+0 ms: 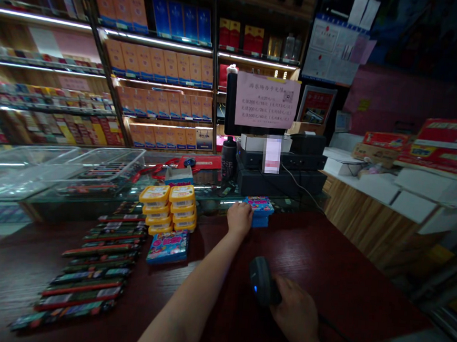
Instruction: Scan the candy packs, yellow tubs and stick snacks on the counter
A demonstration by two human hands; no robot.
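Observation:
My left hand (239,218) reaches forward over the dark red counter (323,273) and rests, fingers curled, against a small stack of blue and pink packets (261,209) near the glass edge. My right hand (296,313) is closed round a black barcode scanner (262,281) with a blue light, its head pointing forward, its cable trailing off to the right. Two stacks of yellow tins (169,208) stand to the left of the packets, and a flat colourful packet (168,246) lies in front of them.
Rows of long dark packets (94,266) cover the counter's left side. Clear plastic trays (54,170) sit on a glass case behind. A till with a monitor and paper notice (266,100) stands at the back, with a dark bottle (227,163) beside it. Shelves of boxes fill the wall; cartons lie right.

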